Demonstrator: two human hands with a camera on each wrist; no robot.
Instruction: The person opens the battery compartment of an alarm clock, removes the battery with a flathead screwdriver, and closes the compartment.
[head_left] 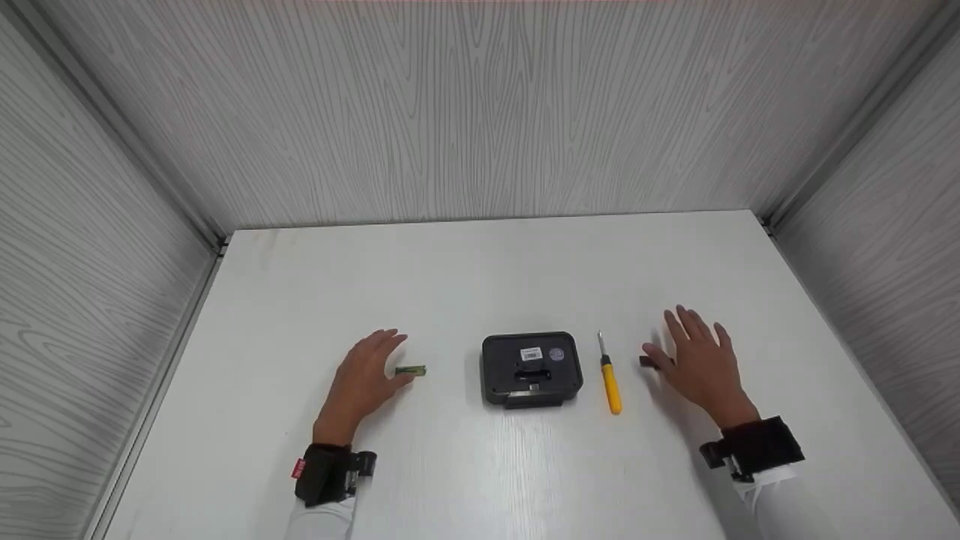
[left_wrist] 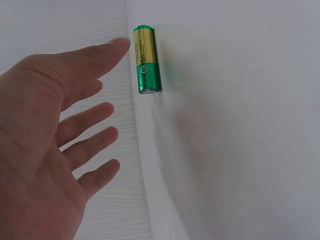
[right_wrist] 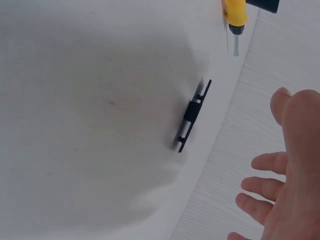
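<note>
My left hand is held over the left side of the table, thumb and fingers apart. A green and gold battery lies by the thumb tip in the left wrist view, and the hand does not grip it. On the right, my right hand is spread above the table with nothing in it. Near its thumb is a small thin black plastic piece with tabs. Between the hands sits a black box-shaped device, showing two stickers and a recess. A screwdriver with a yellow handle lies right of the device.
The white table is bounded by a grey wood-grain panel at the back and side panels at left and right. Each wrist wears a black band with a small camera.
</note>
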